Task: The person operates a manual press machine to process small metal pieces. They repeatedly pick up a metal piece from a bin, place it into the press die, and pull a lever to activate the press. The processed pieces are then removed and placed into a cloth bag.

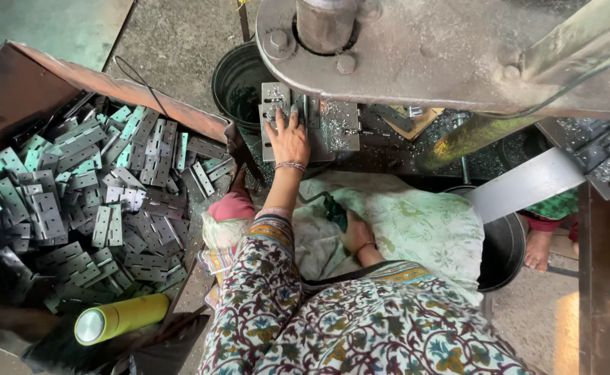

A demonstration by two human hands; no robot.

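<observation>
One hinge plate (275, 111) lies on press bed under your left hand (288, 137), fingers spread flat on it, pressing, not clenched. Your right hand (357, 239) rests in lap, grip unclear. Many hinges (89, 201) wait in crate, left of frame; black bucket (239, 83) at upper centre, content not visible.

Rusty bin (55, 73) holds piled hinges (89, 201); press bed (388, 149) carries hinge plates (280, 111), shavings.

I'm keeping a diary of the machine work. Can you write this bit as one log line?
left hand: flat on grey metal hinge plate under press | right hand: resting in lap on pale green floral cloth | hinge pile: left
</observation>
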